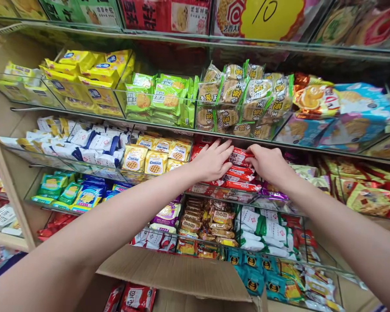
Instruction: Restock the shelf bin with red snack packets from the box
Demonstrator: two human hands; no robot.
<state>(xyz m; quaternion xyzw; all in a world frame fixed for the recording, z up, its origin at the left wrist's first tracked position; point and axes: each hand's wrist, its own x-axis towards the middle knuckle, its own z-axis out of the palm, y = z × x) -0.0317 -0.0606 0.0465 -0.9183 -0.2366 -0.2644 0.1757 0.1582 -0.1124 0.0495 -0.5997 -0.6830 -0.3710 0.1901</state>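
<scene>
My left hand (pixel 212 161) lies with fingers spread on a stack of red wrapped snack packets (pixel 242 173) in a middle-shelf compartment. At the right side of that stack, my right hand (pixel 269 164) has its fingers curled, gripping the end of an upper red snack packet (pixel 238 157). Part of the stack is hidden beneath the left hand. Yellow cookie packets (pixel 156 161) fill the compartment to the left. Purple packets (pixel 274 192) show under my right wrist.
An open cardboard box (pixel 178 271) stands below, with red packets (pixel 138 298) inside. Clear dividers and a glass shelf edge (pixel 234 136) frame the compartment. Sesame biscuit packs (pixel 235 89) sit above; brown-wrapped snacks (pixel 221 216) lie below.
</scene>
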